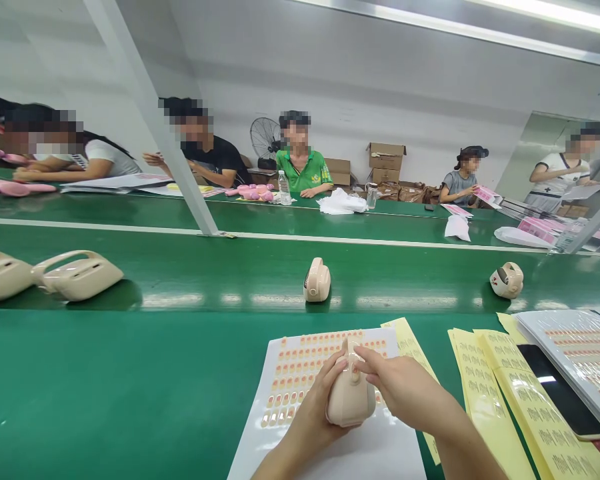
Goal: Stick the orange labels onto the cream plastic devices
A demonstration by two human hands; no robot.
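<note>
A cream plastic device (349, 400) with a loop handle is held upright over a white sheet of small orange-and-cream stickers (285, 363). My left hand (320, 400) wraps round its left side. At the top, near the handle, the fingers of my right hand (395, 383) touch the device beside a small oval sticker (355, 371). Whether the right fingertips pinch anything is too small to tell.
Similar cream devices stand on the green conveyor, at left (80, 277), centre (317, 281) and right (507, 280). Yellow label sheets (495, 400), a black phone (560, 390) and more sticker sheets (580, 347) lie at right. Several people sit or stand beyond the belt.
</note>
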